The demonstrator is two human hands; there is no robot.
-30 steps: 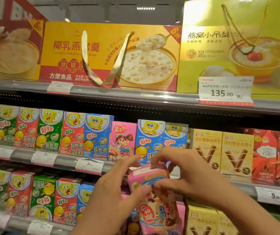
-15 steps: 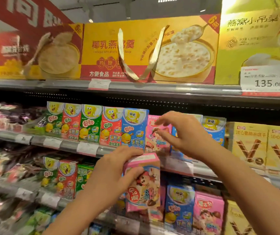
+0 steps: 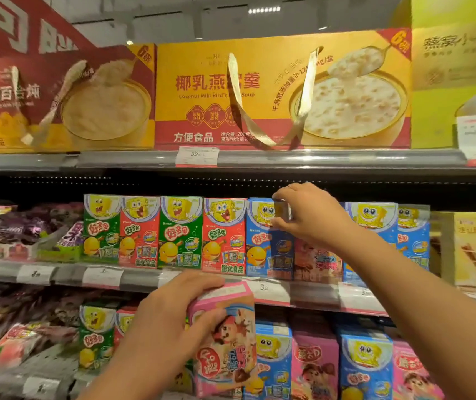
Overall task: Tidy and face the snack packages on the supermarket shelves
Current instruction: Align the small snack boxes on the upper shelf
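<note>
A pink cardboard snack box is gripped below the middle shelf by the left hand, while the blue cartoon-printed box pinched at its top by the right hand could be tipped into its neighbours

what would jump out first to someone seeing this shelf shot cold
The two hands in the foreground: the left hand holds a pink cartoon snack box in front of the lower shelves, while the right hand pinches the top of a blue cartoon box in the middle shelf's row. Above them, a big yellow gift box with a gold ribbon handle dominates the top shelf.
</note>
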